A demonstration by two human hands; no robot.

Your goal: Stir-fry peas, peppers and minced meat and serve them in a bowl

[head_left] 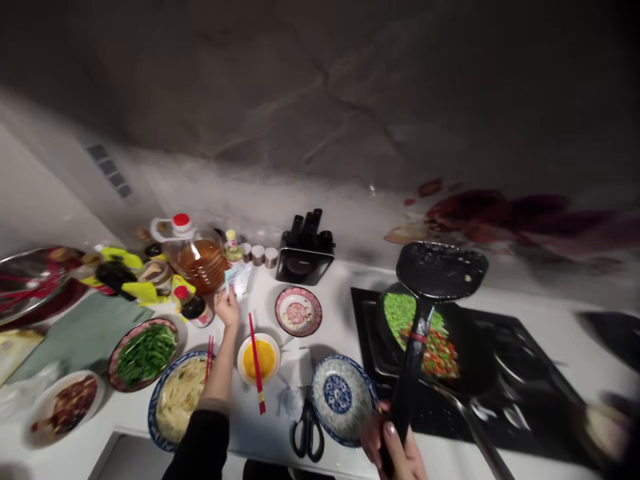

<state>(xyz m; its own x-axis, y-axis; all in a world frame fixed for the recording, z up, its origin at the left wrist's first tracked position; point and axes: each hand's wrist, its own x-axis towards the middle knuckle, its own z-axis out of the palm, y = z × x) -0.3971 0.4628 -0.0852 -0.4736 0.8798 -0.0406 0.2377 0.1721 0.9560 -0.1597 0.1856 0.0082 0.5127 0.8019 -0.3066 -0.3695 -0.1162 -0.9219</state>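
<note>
The left hand (229, 308) is stretched out toward the middle left of the frame, fingers pinched on a small pale packet (237, 278) right in front of the big oil jug (196, 257) with the red cap. Just left of the hand sits a dark sauce bottle (193, 306), also red capped.

The right hand (395, 450) is down at the bottom edge, right of centre, fingers wrapped tight around the handle of a black spatula (440, 270). The blade is lifted up above the pan (470, 353), not touching the food. That pan sits on the black stove (525, 373) on the right side and has chopped green and red veggies (425, 340) in it.

Between the two hands it's pretty crowded: a small bowl of beaten egg (259, 359) with red chopsticks (257, 363) laid across it, an empty blue patterned bowl (341, 398) just beside the right hand, and black scissors (307, 430) at the bottom centre. Under the left forearm there's a plate of noodles (179, 397), with a plate of green vegetables (145, 353) to the left of it. A small pink plate (299, 311) sits in the centre, and a black knife block (305, 250) stands behind it against the wall.
</note>
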